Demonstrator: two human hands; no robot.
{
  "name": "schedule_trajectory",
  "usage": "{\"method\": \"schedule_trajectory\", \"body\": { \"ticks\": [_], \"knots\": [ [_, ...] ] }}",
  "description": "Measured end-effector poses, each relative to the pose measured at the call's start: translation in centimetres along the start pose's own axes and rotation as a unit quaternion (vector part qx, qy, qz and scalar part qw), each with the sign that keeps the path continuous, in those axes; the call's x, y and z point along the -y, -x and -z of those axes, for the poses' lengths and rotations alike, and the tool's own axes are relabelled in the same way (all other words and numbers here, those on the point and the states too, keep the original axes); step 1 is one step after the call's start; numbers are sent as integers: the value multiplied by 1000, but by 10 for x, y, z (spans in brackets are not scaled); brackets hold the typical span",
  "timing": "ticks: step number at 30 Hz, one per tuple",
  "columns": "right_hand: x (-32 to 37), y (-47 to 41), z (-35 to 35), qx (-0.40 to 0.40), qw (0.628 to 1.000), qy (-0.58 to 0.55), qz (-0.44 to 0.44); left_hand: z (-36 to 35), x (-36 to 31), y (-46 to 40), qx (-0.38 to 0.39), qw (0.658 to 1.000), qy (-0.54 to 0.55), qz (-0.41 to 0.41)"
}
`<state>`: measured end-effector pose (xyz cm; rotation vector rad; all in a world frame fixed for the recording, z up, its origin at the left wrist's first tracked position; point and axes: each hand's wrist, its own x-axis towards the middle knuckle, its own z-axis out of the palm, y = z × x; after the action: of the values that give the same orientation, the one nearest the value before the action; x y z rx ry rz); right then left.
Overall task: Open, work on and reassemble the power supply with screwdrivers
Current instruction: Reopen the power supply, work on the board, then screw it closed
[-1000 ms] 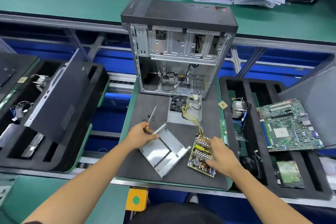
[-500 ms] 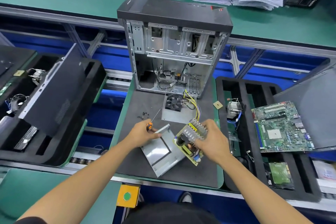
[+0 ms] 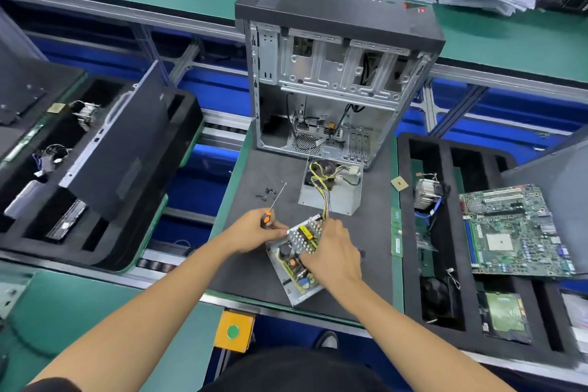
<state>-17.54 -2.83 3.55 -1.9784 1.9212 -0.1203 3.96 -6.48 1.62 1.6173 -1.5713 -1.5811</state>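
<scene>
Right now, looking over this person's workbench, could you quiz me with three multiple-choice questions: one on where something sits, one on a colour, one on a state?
1. Where is the loose green motherboard?
A. inside the computer case
B. on the foam tray to the person's right
C. on the paper stacks

2. What colour is the collar on the screwdriver handle?
A. orange
B. blue
C. white

3. What state is the computer case in?
A. closed up
B. lying flat
C. standing upright with its side open

Answers:
1. B, the board lies across the black foam tray on the right.
2. A, an orange band shows above the left hand that grips the handle.
3. C, the bare metal bays inside are visible, while the right hand rests on the power supply board in front of it.
</scene>
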Motion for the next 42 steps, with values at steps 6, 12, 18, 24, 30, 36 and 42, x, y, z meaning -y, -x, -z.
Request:
{"method": "schedule_trajectory", "body": {
  "ticks": [6,12,18,24,30,36,42],
  "knots": [
    [13,-2,-30,25,999,19,-37,6,9,-5,4,1000,-19,-20],
    [20,-3,-50,-2,998,44,-42,7,14,-6,15,999,-28,-32],
    [18,-4,-59,-7,997,73,-34,9,22,-11,23,999,-27,-37],
    [15,-11,-61,10,997,75,-29,4,18,-8,27,999,-31,-35],
    [-2,-19,-39,97,994,9,52,-17,-3,-5,-33,982,-179,-45],
    [-83,-51,21,62,983,-174,-13,-43,-15,6,-72,936,-337,-74],
    [-108,-59,13,298,938,-174,-36,-86,-15,4,-101,881,-460,-39]
  ]
}}
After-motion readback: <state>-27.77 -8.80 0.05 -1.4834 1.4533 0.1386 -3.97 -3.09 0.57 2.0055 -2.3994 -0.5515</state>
